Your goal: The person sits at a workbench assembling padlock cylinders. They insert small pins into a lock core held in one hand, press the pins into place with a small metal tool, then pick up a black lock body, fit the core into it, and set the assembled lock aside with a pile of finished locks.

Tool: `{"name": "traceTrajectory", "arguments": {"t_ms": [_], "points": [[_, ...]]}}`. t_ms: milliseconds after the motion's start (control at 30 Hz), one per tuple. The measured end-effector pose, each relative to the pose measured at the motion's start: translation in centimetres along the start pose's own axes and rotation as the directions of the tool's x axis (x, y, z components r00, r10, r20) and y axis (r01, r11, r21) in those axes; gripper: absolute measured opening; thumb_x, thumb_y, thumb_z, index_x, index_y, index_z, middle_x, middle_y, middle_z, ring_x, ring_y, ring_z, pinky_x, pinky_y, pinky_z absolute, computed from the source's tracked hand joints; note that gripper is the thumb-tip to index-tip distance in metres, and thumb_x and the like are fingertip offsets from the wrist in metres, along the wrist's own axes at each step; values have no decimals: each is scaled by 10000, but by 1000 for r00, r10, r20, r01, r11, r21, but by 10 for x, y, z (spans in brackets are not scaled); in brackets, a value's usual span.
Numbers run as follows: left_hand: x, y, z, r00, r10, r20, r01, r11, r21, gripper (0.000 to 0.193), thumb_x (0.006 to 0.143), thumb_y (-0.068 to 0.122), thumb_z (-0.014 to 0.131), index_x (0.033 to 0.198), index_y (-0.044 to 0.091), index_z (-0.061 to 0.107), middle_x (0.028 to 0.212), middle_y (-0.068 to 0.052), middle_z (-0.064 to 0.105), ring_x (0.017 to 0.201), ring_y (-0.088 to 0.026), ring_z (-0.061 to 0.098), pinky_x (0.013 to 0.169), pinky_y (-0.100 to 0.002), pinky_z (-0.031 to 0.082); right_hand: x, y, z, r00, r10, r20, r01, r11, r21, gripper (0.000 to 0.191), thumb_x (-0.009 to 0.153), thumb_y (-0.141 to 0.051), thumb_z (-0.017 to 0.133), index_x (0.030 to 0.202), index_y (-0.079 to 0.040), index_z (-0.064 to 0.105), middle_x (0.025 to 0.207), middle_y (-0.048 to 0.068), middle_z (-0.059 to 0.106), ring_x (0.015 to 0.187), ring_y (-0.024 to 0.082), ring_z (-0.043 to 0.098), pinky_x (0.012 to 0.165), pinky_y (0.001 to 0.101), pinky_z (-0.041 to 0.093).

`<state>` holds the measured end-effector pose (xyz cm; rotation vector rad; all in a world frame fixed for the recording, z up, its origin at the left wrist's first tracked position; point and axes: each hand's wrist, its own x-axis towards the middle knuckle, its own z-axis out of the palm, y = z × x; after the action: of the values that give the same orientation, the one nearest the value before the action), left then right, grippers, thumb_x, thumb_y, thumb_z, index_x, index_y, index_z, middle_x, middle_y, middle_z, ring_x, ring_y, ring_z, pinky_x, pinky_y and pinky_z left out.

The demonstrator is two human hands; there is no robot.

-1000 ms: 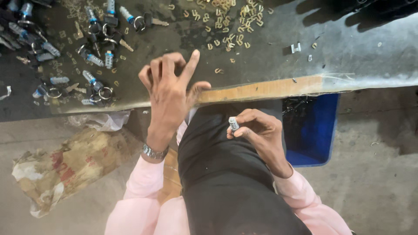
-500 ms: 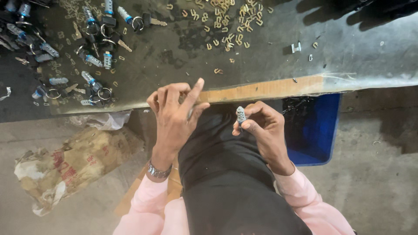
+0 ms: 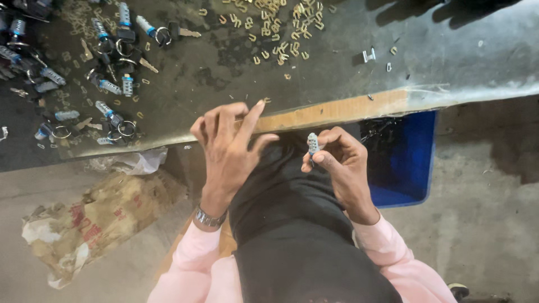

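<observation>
Grey, grimy workbench (image 3: 337, 73) fills the top, a blue bin (image 3: 404, 163) under its edge, a crumpled sack (image 3: 95, 219) on the floor. Lock cylinders with keys (image 3: 106, 84) and small brass clips (image 3: 275, 22) litter the bench. Left hand (image 3: 227, 154) hovers spread and empty. Right hand (image 3: 342, 163) pinches a small lock cylinder (image 3: 313, 143) upright, just right of the left fingers.

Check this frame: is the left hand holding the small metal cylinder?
No. The small metal cylinder is pinched in the right hand; the left hand is open, fingers spread.
</observation>
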<state>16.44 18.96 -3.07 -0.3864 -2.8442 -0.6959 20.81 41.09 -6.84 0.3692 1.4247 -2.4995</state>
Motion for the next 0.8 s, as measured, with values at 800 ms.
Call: {"name": "traceTrajectory", "arguments": {"t_ms": [800], "points": [[-9,34,-12,952,-289,97,232,482,-845,191,906,-70,764,1067,14,704,1049,-62,740,905,-122,712,825,-268,576,2,3,10,992,34,119,-38,999,27,175,940,-55,763,1040,-8,627,996,85,639,790,212,702,682,340,586]]}}
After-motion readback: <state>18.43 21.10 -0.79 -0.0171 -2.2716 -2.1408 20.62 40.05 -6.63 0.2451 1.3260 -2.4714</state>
